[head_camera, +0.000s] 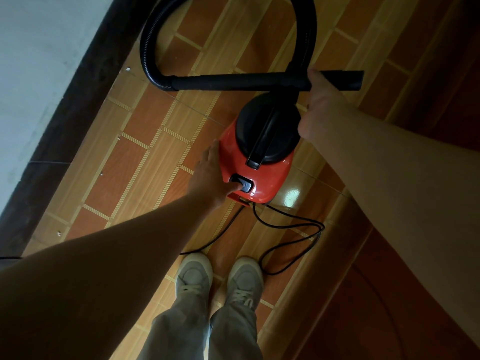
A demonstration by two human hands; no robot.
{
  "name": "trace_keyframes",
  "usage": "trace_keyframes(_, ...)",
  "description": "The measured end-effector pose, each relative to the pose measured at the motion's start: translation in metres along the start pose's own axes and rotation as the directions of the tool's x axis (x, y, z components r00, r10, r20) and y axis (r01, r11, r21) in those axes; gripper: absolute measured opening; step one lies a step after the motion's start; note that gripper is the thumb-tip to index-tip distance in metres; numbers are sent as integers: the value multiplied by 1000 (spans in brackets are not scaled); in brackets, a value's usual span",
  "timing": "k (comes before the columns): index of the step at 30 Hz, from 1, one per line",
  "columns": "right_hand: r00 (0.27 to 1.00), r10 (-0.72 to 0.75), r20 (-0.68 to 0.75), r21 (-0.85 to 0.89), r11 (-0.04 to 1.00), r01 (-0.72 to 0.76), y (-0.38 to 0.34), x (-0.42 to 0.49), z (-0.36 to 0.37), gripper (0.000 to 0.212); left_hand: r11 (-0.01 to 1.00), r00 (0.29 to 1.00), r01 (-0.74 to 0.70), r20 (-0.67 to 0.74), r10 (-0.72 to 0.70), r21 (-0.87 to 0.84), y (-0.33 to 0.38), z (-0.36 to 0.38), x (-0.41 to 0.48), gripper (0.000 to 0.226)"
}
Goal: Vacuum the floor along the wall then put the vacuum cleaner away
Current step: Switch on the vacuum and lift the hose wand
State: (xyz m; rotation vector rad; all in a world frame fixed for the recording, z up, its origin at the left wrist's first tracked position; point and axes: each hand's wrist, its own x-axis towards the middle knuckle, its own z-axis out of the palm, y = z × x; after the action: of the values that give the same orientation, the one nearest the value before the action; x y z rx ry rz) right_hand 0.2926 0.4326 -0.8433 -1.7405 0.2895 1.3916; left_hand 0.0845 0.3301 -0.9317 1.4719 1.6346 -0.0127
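A red vacuum cleaner (265, 183) with a black lid and carry handle stands on the tiled floor in front of my feet. My left hand (211, 175) rests against its left side, the thumb on the black switch (244, 183) at the rear. My right hand (318, 105) grips the black rigid tube (233, 81), which lies crosswise above the cleaner with its nozzle end (350, 79) pointing right. The ribbed black hose (148, 37) loops up out of frame and comes back down to the cleaner.
A white wall (33, 61) with a dark skirting (85, 81) runs along the left. The black power cord (291, 227) trails from the cleaner's rear and loops on the floor beside my grey shoes (218, 279). Small white specks lie near the skirting.
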Motion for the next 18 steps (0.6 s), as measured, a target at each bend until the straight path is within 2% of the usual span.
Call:
trace_keyframes(3, 991, -137, -8, -30, 990, 137, -8, -4, 3, 60, 1000, 1000, 8, -5, -8, 27, 1, 1, 1, 121)
trace_keyframes(7, 955, -281, 94, 34, 960, 279, -13, -10, 9, 55, 998, 1000, -2, -5, 2, 56, 0, 2, 1, 121)
trace_keyframes(10, 956, -242, 164, 84, 969, 231, -8, -12, 12, 55, 997, 1000, -4, 2, 4, 79, -1, 2, 1, 122)
trace_keyframes(18, 977, -127, 174, 258, 963, 79, -1, 0, 0, 41, 989, 999, -35, -8, 36, 146, -2, 1, 2, 122)
